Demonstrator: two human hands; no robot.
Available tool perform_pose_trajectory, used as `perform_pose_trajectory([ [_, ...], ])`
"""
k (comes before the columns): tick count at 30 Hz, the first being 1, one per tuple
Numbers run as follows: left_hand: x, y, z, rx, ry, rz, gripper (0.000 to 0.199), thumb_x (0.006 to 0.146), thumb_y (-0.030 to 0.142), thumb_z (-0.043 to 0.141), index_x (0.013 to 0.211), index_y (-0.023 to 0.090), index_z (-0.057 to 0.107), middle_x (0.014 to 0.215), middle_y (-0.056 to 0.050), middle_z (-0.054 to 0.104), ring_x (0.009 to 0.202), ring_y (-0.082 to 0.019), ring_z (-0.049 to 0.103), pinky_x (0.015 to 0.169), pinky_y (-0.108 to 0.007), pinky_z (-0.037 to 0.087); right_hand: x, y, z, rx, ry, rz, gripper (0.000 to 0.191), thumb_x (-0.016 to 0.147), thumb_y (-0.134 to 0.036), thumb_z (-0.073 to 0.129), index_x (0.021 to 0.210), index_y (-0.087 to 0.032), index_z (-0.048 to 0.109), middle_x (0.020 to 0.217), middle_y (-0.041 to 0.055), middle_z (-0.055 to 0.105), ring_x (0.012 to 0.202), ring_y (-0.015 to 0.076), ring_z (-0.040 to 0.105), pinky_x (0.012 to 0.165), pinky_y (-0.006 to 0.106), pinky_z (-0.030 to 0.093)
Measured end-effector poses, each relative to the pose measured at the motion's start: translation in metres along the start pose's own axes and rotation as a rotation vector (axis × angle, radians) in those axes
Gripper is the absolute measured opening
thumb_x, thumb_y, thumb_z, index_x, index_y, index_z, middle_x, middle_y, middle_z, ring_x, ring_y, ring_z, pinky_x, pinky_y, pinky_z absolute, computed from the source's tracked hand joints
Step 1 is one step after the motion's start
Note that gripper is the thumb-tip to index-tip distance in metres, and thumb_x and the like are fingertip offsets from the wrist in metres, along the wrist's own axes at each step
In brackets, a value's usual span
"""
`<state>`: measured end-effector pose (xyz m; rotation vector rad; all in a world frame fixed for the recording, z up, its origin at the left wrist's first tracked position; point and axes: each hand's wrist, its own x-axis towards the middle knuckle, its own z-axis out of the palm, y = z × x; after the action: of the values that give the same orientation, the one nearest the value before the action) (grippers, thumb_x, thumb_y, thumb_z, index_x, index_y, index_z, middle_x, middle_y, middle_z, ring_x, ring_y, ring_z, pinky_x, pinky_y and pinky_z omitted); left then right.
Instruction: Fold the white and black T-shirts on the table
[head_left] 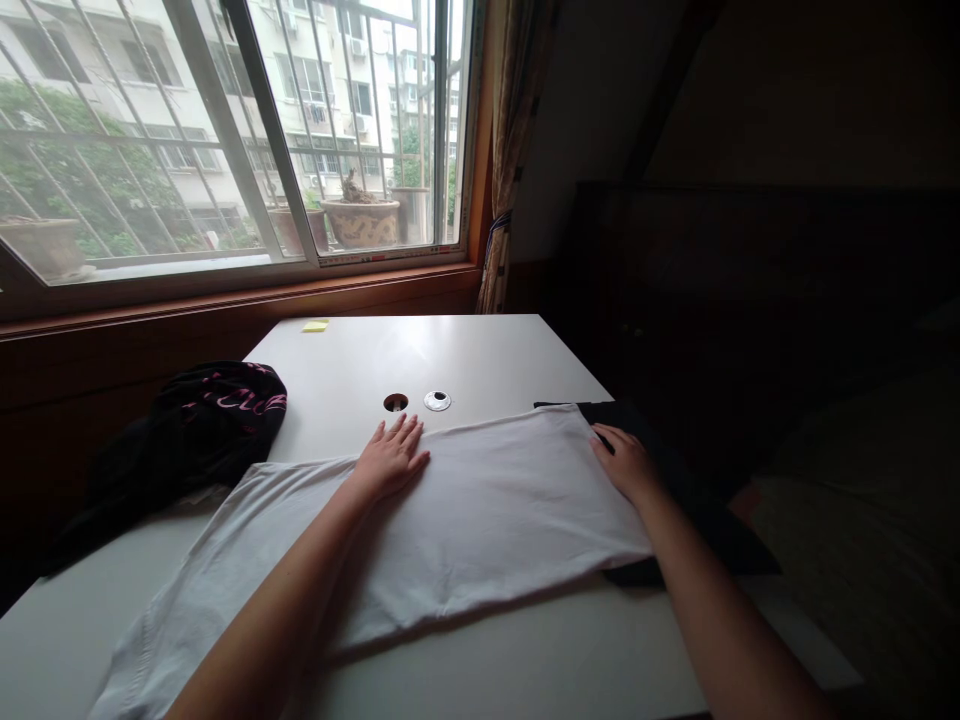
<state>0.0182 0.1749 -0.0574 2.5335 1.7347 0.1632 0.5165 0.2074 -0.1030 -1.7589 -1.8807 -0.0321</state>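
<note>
A white shirt (495, 520), folded into a long strip, stretches across the white table. Its left part runs down toward the lower left and looks more wrinkled. My left hand (390, 458) lies flat on the shirt near its far edge, fingers spread. At the shirt's right end, my right hand (624, 462) rests with fingers apart and lightly bent, close to the edge of the cloth. Dark cloth (679, 500) shows beneath and beyond that end, partly covered by the shirt and my right forearm.
Black cloth with pink lettering (232, 400) is heaped at the table's left edge. Two round cable holes, one open (395, 402) and one with a silver cover (437, 401), lie beyond the shirt. A yellow sticky note (315, 326) is near the table's (465, 350) far edge, below a barred window.
</note>
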Motion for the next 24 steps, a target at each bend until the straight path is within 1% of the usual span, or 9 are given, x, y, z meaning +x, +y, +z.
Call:
perform_pose_trajectory([
  [3,-0.014,-0.026,-0.003,0.013,0.002,-0.045,0.068,0.105,0.059,0.025,0.162,0.022,0.033,0.171,-0.007,0.023,0.16,-0.027,0.014,0.128,-0.053,0.016,0.0,0.0,0.0,0.004,0.0,-0.001,0.043,0.097,-0.041,0.045,0.127,-0.022,0.07,0.138,0.0097,0.067,0.13,0.0311,0.058,0.115,0.05,0.043],
  [7,-0.039,-0.066,-0.005,0.02,0.004,-0.096,0.068,0.105,0.059,0.021,0.163,0.023,0.03,0.17,-0.006,0.025,0.159,-0.026,0.018,0.127,-0.052,0.02,-0.001,-0.002,-0.001,0.01,0.0,0.0,0.044,0.097,-0.042,0.045,0.127,-0.021,0.07,0.137,0.0103,0.067,0.129,0.0313,0.058,0.115,0.05,0.042],
  [12,-0.079,-0.115,-0.011,0.03,0.011,-0.101,0.063,0.106,0.057,0.027,0.159,0.025,0.039,0.168,-0.007,0.031,0.158,-0.026,0.022,0.126,-0.052,0.023,-0.001,-0.004,-0.004,0.006,-0.009,0.021,0.044,0.097,-0.042,0.045,0.127,-0.022,0.07,0.138,0.0097,0.067,0.13,0.0314,0.058,0.115,0.049,0.043],
  [14,-0.095,-0.134,-0.012,0.03,0.034,-0.115,0.062,0.106,0.056,0.029,0.158,0.025,0.041,0.167,-0.007,0.034,0.157,-0.026,0.025,0.126,-0.051,0.025,-0.001,-0.005,-0.004,0.006,-0.015,0.02,0.044,0.097,-0.042,0.045,0.128,-0.022,0.07,0.138,0.0095,0.067,0.13,0.0314,0.058,0.115,0.049,0.043],
  [16,-0.111,-0.15,-0.013,0.033,0.082,-0.139,0.061,0.106,0.054,0.03,0.158,0.024,0.041,0.165,-0.007,0.038,0.156,-0.026,0.028,0.125,-0.051,0.028,-0.001,-0.006,-0.005,0.009,-0.015,0.018,0.044,0.097,-0.042,0.045,0.127,-0.022,0.07,0.138,0.0094,0.067,0.13,0.0315,0.058,0.115,0.049,0.043],
  [18,-0.126,-0.161,-0.012,0.041,0.149,-0.148,0.06,0.106,0.051,0.031,0.158,0.022,0.04,0.164,-0.008,0.041,0.155,-0.026,0.029,0.125,-0.051,0.029,-0.002,-0.006,-0.005,0.009,-0.012,0.02,0.043,0.097,-0.041,0.046,0.127,-0.022,0.07,0.137,0.0093,0.067,0.13,0.0316,0.058,0.115,0.049,0.043],
  [20,-0.14,-0.166,-0.01,0.051,0.219,-0.134,0.06,0.106,0.048,0.032,0.158,0.019,0.041,0.163,-0.01,0.042,0.156,-0.028,0.027,0.125,-0.053,0.029,-0.002,-0.006,-0.004,0.004,-0.011,0.024,0.044,0.097,-0.042,0.046,0.128,-0.022,0.07,0.137,0.0092,0.067,0.13,0.0315,0.058,0.115,0.049,0.043],
  [22,-0.154,-0.164,-0.009,0.068,0.291,-0.119,0.058,0.106,0.044,0.032,0.157,0.019,0.041,0.164,-0.01,0.041,0.157,-0.029,0.022,0.124,-0.055,0.029,-0.002,-0.006,-0.004,0.0,-0.012,0.02,0.045,0.097,-0.042,0.045,0.128,-0.021,0.069,0.138,0.0099,0.067,0.13,0.0315,0.058,0.115,0.049,0.043],
  [24,-0.166,-0.156,-0.01,0.091,0.345,-0.103,0.055,0.105,0.04,0.032,0.157,0.021,0.041,0.165,-0.01,0.04,0.158,-0.029,0.021,0.124,-0.058,0.028,-0.002,-0.006,-0.004,0.001,-0.013,0.01,0.047,0.097,-0.043,0.044,0.128,-0.019,0.069,0.138,0.011,0.066,0.13,0.0317,0.058,0.115,0.048,0.043],
])
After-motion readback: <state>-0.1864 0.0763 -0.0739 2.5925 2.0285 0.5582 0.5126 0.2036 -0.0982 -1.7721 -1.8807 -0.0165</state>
